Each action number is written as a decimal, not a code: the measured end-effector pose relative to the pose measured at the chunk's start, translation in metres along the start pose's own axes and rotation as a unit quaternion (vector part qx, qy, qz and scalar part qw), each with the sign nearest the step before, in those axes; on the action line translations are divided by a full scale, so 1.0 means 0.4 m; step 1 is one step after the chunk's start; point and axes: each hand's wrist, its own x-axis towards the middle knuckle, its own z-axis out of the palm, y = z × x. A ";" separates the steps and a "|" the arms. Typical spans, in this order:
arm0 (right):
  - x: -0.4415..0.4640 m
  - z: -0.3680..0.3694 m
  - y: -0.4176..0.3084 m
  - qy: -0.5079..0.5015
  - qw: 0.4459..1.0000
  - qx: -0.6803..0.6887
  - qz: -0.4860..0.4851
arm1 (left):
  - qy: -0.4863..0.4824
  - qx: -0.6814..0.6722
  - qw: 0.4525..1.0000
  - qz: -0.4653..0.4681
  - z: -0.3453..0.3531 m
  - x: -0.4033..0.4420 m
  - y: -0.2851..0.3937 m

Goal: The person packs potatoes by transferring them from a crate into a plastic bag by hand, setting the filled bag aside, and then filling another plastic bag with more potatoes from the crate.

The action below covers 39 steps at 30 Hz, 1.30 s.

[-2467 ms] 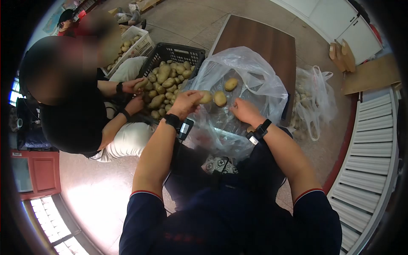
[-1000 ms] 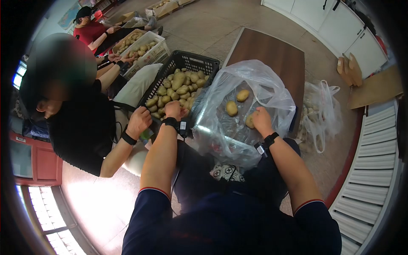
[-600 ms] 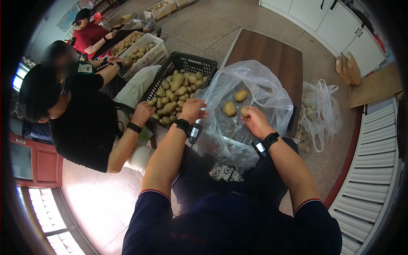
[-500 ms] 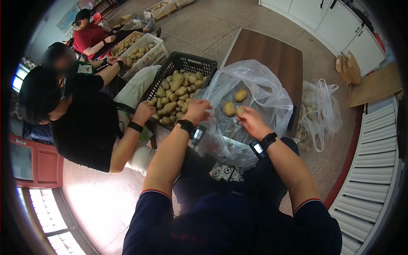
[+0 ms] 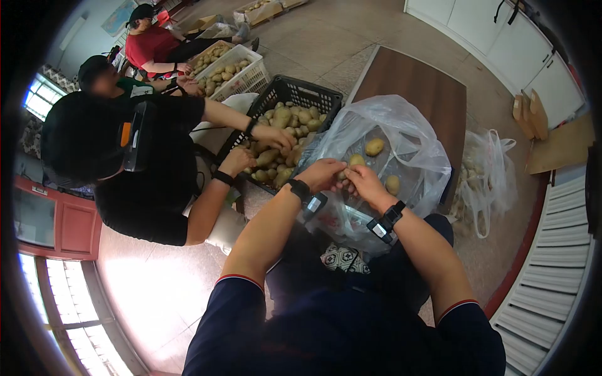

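Note:
My left hand [image 5: 326, 175] and my right hand [image 5: 369, 187] meet over the near side of a clear plastic bag [image 5: 411, 125]. Their fingers are closed and pressed together at the tips; whatever lies between them is too small and hidden to name. Just beyond the fingertips, a potato [image 5: 357, 160] lies in the bag. A second potato [image 5: 374, 147] rests farther back, and a third potato [image 5: 393, 184] sits to the right of my right hand. Left of the bag stands a black crate [image 5: 307, 89] heaped with potatoes [image 5: 283, 117].
A co-worker in black [image 5: 144, 169] reaches both hands into the black crate. Under the bag is a brown board-like surface [image 5: 420, 78]. White carrier bags [image 5: 486, 172] stand on the right. White crates [image 5: 251, 75] of potatoes and two more people are farther back.
My left hand has moved right to meet my right hand. The potato in my right hand no longer shows there; one now lies to its right. The co-worker's second hand has entered the crate.

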 end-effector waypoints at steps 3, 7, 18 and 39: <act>0.038 -0.018 0.028 0.038 0.995 -0.090 -0.031 | 0.006 -0.040 0.999 0.018 -0.028 0.015 -0.003; 0.060 -0.030 0.054 0.153 0.892 -0.373 -0.202 | 0.108 -0.091 0.989 0.039 -0.051 0.003 0.019; 0.078 -0.038 0.077 0.119 0.803 -0.568 -0.133 | 0.217 -0.173 0.958 0.068 -0.170 -0.001 0.004; -0.056 -0.039 0.140 0.144 0.834 -0.515 -0.136 | 0.344 -0.168 0.921 0.072 -0.331 -0.002 -0.056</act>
